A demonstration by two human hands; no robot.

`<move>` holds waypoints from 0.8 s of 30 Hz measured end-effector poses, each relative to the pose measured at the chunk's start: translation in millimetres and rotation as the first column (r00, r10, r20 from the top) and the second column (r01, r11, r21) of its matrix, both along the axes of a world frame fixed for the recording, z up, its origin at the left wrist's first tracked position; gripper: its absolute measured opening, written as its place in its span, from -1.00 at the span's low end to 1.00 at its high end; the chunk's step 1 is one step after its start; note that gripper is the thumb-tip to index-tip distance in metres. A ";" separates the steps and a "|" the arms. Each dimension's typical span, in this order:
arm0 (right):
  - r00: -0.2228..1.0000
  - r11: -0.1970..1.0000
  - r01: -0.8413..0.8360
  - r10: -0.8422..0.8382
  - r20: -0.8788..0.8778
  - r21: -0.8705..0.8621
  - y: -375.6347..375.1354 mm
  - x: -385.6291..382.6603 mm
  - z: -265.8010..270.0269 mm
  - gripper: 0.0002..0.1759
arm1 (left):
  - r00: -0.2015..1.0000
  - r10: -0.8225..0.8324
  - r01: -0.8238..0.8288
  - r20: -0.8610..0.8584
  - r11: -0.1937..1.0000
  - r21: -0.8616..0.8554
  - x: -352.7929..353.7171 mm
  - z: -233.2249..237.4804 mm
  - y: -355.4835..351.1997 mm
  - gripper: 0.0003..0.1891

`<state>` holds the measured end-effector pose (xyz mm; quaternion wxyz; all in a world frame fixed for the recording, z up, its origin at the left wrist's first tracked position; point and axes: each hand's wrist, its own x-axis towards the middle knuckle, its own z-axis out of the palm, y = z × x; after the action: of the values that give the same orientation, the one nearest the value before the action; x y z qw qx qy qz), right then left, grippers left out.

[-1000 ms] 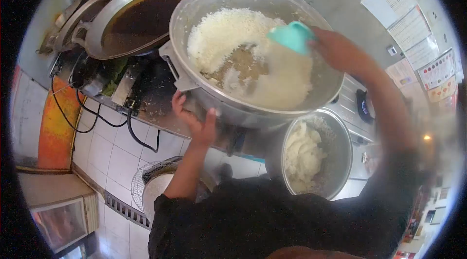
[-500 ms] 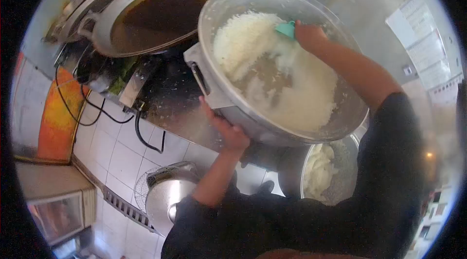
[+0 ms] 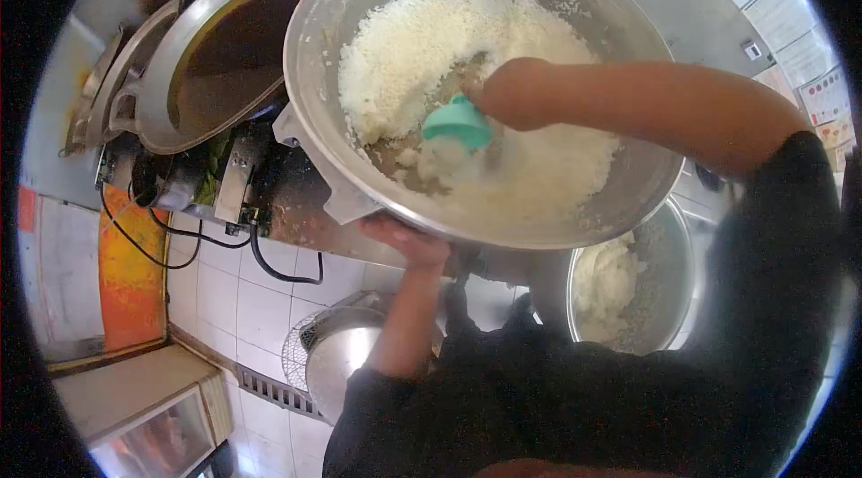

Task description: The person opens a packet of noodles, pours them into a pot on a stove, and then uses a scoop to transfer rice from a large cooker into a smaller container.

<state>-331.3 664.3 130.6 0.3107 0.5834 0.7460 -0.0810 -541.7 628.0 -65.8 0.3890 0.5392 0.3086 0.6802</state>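
Here we were, with the teal scoop (image 3: pixel 458 123) down inside the large metal pot (image 3: pixel 642 34), right at the cooked white rice (image 3: pixel 449 16)! We judged that scoop light and fairly stiff, perhaps slippery with starch, best taken at the end away from its bowl. And our right hand (image 3: pixel 512 94) had it there, the grip closed on the scoop.

The rice looked soft, clingy and easily crushed; the pot, surely heavy and rigid, asked for both side handles. The near handle (image 3: pixel 346 204) stood out at its left, and our left hand (image 3: pixel 409 240) was just beside it, palm up against the underside. Was that grip open or closed? We couldn't tell, with the fingertips lost beneath the metal, nor how much weight it bore.

Our right hand covered the scoop's held end, and blur softened the rice around it. The pot's base was out of sight, so we couldn't say how it sat over the tabletop (image 3: pixel 296 200). Further out, a second pot (image 3: pixel 669 289) of pale rice was partly covered by the big one, while the wok (image 3: pixel 157 101) of dark liquid ran behind its rim.
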 end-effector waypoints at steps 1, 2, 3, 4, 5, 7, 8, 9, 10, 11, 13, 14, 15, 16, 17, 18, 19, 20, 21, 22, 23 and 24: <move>1.000 0.999 -0.029 0.029 0.002 -0.019 -7.4 -3.2 1.1 -0.44 | 1.000 0.009 -0.009 0.012 1.000 -0.026 1.3 -3.2 0.7 -0.12; 0.998 0.996 -0.054 0.053 -0.029 -0.064 -14.3 -7.3 -1.3 -0.46 | 0.999 0.017 -0.018 -0.035 1.000 -0.015 -2.4 -6.0 -1.7 -0.11; 0.996 0.991 -0.081 0.076 -0.056 -0.103 -19.2 -10.7 -0.7 -0.47 | 0.997 0.026 -0.025 -0.076 1.000 0.002 -4.3 -2.8 -1.3 -0.11; 0.992 0.985 -0.108 0.097 -0.081 -0.138 -24.4 -13.8 0.5 -0.48 | 0.993 0.034 -0.032 -0.115 0.999 0.022 -4.7 0.1 -0.7 -0.10; 0.990 0.975 -0.123 0.106 -0.095 -0.185 -28.2 -18.7 0.1 -0.52 | 0.999 -0.002 0.001 -0.038 1.000 -0.005 -2.3 1.1 0.2 -0.10; 0.986 0.950 -0.112 0.071 -0.149 -0.291 -20.1 -22.2 -0.2 -0.56 | 0.991 -0.071 0.077 0.115 0.996 -0.054 1.1 1.8 -1.3 -0.10; 0.983 0.932 -0.115 0.057 -0.176 -0.343 -16.1 -23.9 0.4 -0.58 | 0.995 -0.054 0.058 0.083 0.997 -0.045 1.1 3.2 -1.7 -0.09; 0.982 0.930 -0.090 0.024 -0.187 -0.355 -13.3 -25.7 3.3 -0.59 | 0.998 -0.032 0.033 0.052 0.999 -0.032 1.2 4.9 -0.2 -0.09; 0.980 0.926 -0.068 -0.009 -0.201 -0.371 -12.5 -27.0 5.0 -0.60 | 1.000 -0.007 0.007 0.020 1.000 -0.022 0.4 5.5 0.1 -0.08; 0.976 0.920 -0.045 -0.043 -0.215 -0.389 -11.5 -27.0 6.4 -0.61 | 0.998 0.027 -0.027 -0.054 1.000 0.000 -0.8 4.5 -0.2 -0.08; 0.957 0.898 0.027 -0.150 -0.249 -0.439 -9.9 -23.9 11.2 -0.62 | 0.987 0.069 -0.062 -0.143 0.997 0.051 -2.1 -1.6 -0.9 -0.09; 0.942 0.881 0.062 -0.207 -0.264 -0.469 -10.1 -21.9 12.2 -0.62 | 0.985 0.077 -0.065 -0.157 0.995 0.079 -2.3 -5.1 -1.0 -0.10; 0.926 0.874 0.061 -0.230 -0.300 -0.482 -10.2 -18.7 11.2 -0.61 | 0.980 0.090 -0.073 -0.178 0.993 0.097 -1.0 -7.4 -0.4 -0.11; 0.909 0.866 0.060 -0.254 -0.332 -0.496 -9.8 -14.3 11.0 -0.61 | 0.981 0.089 -0.072 -0.172 0.992 0.105 -1.3 -8.5 -0.2 -0.12; 0.890 0.859 0.060 -0.277 -0.362 -0.508 -9.2 -10.5 10.4 -0.61 | 0.981 0.089 -0.071 -0.170 0.992 0.108 0.5 -10.6 0.4 -0.13; 0.856 0.816 0.124 -0.376 -0.355 -0.564 -9.6 -10.5 16.8 -0.60 | 0.984 0.078 -0.062 -0.160 0.992 0.106 0.3 -11.9 0.2 -0.14; 0.814 0.765 0.181 -0.470 -0.342 -0.619 -10.6 -9.9 27.2 -0.60 | 0.987 0.065 -0.051 -0.146 0.994 0.099 1.6 -13.4 0.9 -0.15; 0.767 0.706 0.234 -0.556 -0.320 -0.668 -10.7 -10.0 38.3 -0.59 | 0.990 0.060 -0.047 -0.130 0.994 0.100 2.0 -14.6 1.1 -0.17; 0.732 0.686 0.231 -0.590 -0.342 -0.690 -12.6 -7.8 45.3 -0.60 | 0.993 0.053 -0.042 -0.109 0.994 0.099 3.1 -16.2 1.5 -0.18; 0.693 0.664 0.227 -0.624 -0.361 -0.712 -17.1 -4.1 51.3 -0.60 | 0.996 0.036 -0.028 -0.085 0.996 0.090 4.1 -17.6 0.6 -0.19; 0.653 0.643 0.223 -0.657 -0.378 -0.733 -21.6 -1.1 56.6 -0.60 | 0.998 0.024 -0.019 -0.062 0.996 0.084 4.7 -18.7 0.7 -0.20; 0.611 0.626 0.232 -0.689 -0.389 -0.745 -26.1 1.0 61.0 -0.62 | 0.999 0.001 0.002 -0.038 0.997 0.077 4.5 -21.4 0.7 -0.21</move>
<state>-330.2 638.2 191.6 0.1746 0.5612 0.5405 -0.6020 -537.2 628.8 -87.2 0.3622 0.5667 0.2893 0.6812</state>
